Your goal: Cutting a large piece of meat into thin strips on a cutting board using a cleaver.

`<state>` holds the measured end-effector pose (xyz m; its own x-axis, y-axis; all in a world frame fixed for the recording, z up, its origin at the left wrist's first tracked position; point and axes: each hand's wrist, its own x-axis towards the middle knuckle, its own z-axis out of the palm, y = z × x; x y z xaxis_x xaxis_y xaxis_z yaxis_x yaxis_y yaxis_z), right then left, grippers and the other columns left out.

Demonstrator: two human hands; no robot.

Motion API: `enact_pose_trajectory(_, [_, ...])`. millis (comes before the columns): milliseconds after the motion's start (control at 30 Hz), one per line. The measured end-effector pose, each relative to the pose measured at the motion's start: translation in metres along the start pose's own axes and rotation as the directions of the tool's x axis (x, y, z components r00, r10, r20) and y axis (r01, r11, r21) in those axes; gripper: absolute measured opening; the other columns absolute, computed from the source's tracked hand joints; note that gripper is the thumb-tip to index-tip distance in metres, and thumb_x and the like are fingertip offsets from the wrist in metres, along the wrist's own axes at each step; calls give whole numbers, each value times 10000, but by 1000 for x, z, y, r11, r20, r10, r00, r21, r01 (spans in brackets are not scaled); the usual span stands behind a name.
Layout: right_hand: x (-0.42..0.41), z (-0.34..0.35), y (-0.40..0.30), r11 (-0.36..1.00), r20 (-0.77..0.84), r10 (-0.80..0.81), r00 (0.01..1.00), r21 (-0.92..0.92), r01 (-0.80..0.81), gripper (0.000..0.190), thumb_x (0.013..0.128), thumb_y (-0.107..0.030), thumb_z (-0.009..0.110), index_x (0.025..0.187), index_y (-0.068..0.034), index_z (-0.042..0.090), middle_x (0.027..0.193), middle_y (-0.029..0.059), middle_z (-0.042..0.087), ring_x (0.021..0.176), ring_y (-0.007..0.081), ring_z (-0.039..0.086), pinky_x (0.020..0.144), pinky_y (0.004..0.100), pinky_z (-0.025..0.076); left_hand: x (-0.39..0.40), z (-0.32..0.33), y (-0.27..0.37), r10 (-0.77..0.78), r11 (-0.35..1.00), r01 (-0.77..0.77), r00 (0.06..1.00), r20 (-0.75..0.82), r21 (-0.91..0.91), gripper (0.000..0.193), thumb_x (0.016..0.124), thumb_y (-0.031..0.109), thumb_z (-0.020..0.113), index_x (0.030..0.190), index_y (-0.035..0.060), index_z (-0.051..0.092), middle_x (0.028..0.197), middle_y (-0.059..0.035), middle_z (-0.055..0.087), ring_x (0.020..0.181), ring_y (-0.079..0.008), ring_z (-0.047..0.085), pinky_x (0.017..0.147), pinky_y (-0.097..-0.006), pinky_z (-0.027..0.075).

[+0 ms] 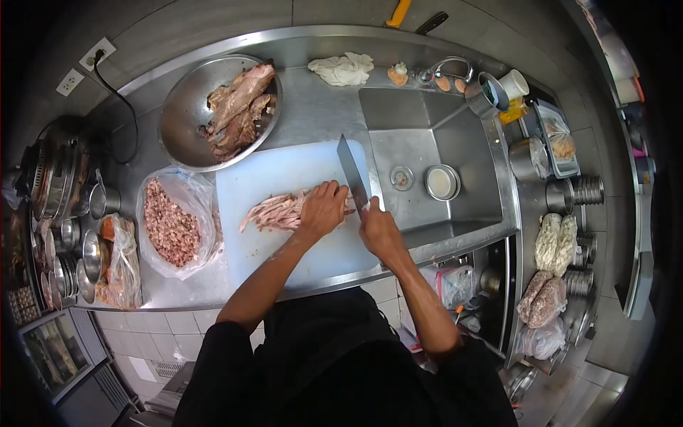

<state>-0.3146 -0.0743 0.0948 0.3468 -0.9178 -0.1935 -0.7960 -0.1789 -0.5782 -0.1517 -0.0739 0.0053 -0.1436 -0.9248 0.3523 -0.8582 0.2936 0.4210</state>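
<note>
Strips of cooked meat [273, 212] lie in a heap on a white plastic cutting board [277, 165]. My left hand [324, 209] presses down on the right part of the heap, fingers bunched and curled over the strips. In my right hand [380, 230] is the handle of a kitchen knife [352, 168]. Its broad blade points away from me, just right of my left fingertips. A few bits of meat show beside the blade. Left of the board, an opened clear plastic bag [205, 200] holds diced meat [169, 227].
A steel bowl [181, 117] with large meat pieces [237, 115] stands behind the board, at left. To the right is a steel sink [464, 160] holding a small metal bowl [442, 182]. A white cloth [342, 69] lies by the back wall. Bagged food [541, 299] sits on the right counter.
</note>
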Motion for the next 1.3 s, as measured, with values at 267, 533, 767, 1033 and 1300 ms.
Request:
enact_pose_trajectory(267, [7, 9, -1, 995, 11, 88, 996, 41, -88, 274, 971, -118, 477, 1143, 83, 403, 742, 374, 605, 760, 558, 609, 670, 617, 471, 6, -6, 8, 12, 999, -10, 998, 59, -36, 144, 840, 124, 597, 976, 77, 601, 901, -93, 544, 906, -275, 558, 803, -406, 467])
enact_pose_trajectory(533, [10, 15, -7, 986, 73, 162, 984, 14, -163, 347, 893, -87, 543, 1139, 104, 391, 805, 368, 633, 823, 543, 625, 725, 573, 517, 2, -1, 6, 27, 999, -28, 1000, -1, -39, 174, 837, 131, 598, 1003, 82, 595, 925, -93, 545, 912, -272, 560, 809, -392, 466])
enact_pose_trajectory(767, [-22, 7, -5, 989, 86, 131, 988, 54, -136, 320, 965, -141, 496, 1162, 86, 383, 788, 370, 621, 805, 556, 612, 715, 621, 466, -4, -1, 7, -60, 997, 61, 998, 24, -43, 210, 821, 139, 608, 1022, 84, 584, 943, -96, 550, 936, -278, 565, 838, -400, 481])
enact_pose_trajectory(1033, [-8, 1, -16, 996, 94, 80, 992, 32, -84, 288, 967, -135, 498, 1141, 68, 392, 747, 349, 621, 761, 546, 613, 672, 609, 479, -4, 3, 2, -79, 995, 76, 996, -39, -69, 199, 828, 105, 587, 1015, 39, 571, 953, -130, 543, 930, -307, 553, 818, -415, 473])
enact_pose_trajectory(1300, [17, 30, -5, 994, -1, 23, 1000, 107, -23, 272, 966, -125, 508, 1118, 67, 391, 712, 337, 615, 698, 532, 616, 617, 587, 485, 4, -4, 4, -74, 994, 74, 997, 2, -79, 146, 839, 115, 587, 962, 42, 558, 935, -136, 548, 885, -313, 545, 799, -431, 466])
